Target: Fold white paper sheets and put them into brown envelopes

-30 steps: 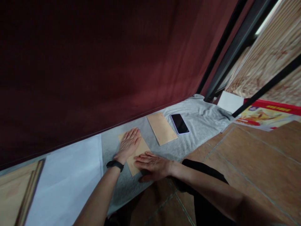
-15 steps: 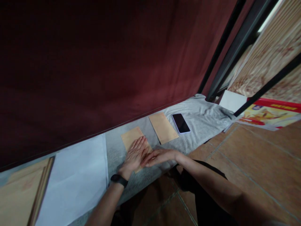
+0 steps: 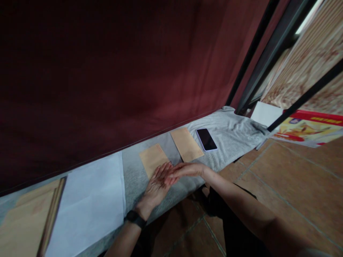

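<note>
A small tan envelope (image 3: 153, 157) with red print at its top right corner lies flat on the grey cloth (image 3: 135, 178). Its lower part is covered by my hands. My left hand (image 3: 157, 185), with a black band on the wrist, lies over the envelope's near end, fingers stretched out. Crossing in from the right, my right hand (image 3: 186, 170) is held flat with its fingers at my left fingers; its fingertips are partly hidden. I see nothing held in either hand. A second tan envelope (image 3: 187, 144) lies just to the right, untouched.
A phone (image 3: 206, 139) lies right of the second envelope. White paper sheets (image 3: 91, 200) and a stack of tan envelopes (image 3: 29, 217) lie on the left. A dark red curtain-like surface (image 3: 120, 89) rises behind. Black bars and a colourful box (image 3: 308, 126) stand at right above the tiled floor.
Both hands have shifted a little toward me and to the right, off the middle of the envelope, so more of it shows. The envelopes and phone lie as before.
</note>
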`<state>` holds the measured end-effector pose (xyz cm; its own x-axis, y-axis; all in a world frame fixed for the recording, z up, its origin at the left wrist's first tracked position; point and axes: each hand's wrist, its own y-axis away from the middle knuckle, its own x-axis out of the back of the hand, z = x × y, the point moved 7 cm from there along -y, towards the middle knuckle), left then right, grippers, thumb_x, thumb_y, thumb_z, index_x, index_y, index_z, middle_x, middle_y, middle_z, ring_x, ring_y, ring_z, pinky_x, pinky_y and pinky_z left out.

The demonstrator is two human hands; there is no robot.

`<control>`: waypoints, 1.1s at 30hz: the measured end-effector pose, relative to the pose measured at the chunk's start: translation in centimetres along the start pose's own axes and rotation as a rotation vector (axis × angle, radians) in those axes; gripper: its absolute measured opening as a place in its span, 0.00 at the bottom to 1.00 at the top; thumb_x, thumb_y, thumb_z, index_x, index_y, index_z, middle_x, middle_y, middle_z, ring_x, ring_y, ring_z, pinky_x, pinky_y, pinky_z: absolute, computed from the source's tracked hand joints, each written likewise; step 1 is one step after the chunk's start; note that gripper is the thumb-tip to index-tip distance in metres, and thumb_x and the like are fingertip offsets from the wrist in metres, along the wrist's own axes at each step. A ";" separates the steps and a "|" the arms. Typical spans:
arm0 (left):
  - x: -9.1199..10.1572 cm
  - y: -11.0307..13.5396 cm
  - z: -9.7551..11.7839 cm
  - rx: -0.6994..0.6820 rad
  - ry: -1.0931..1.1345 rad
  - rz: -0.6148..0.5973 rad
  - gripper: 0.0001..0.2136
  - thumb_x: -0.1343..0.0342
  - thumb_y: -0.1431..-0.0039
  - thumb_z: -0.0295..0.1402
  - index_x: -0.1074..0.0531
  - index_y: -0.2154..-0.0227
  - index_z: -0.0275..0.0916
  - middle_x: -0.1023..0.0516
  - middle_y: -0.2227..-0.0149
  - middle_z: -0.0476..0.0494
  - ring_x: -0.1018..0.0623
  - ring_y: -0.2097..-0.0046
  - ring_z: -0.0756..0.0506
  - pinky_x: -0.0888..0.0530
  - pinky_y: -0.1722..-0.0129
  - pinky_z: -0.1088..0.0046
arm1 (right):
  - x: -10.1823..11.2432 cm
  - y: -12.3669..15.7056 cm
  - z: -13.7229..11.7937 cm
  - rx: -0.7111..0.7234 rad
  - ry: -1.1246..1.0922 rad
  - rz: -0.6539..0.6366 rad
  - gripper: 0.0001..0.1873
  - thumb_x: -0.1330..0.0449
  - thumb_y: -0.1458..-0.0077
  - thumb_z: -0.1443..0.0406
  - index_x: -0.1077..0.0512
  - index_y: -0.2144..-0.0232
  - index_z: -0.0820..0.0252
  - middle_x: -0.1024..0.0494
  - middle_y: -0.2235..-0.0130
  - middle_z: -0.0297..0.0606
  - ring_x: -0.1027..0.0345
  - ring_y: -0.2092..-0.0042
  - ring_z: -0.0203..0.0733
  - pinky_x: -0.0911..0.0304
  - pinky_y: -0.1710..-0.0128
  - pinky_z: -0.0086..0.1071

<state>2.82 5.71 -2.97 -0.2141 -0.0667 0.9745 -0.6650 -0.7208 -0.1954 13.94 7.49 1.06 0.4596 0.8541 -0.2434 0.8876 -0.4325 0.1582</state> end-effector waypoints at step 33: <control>1.8 6.0 5.5 0.007 0.034 -0.018 0.34 0.56 0.30 0.47 0.61 0.28 0.42 0.44 0.29 0.38 0.39 0.31 0.41 0.35 0.33 0.55 | 1.4 -1.6 2.5 -0.001 1.376 0.584 0.29 0.52 0.29 0.56 0.46 0.30 0.57 0.51 0.28 0.42 0.59 0.28 0.47 0.62 0.29 0.47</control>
<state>2.40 -2.56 -1.78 -0.2262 -0.0301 0.9736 -0.6643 -0.7262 -0.1768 13.26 8.68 -1.96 0.3531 0.1618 0.9215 0.5931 -0.8004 -0.0867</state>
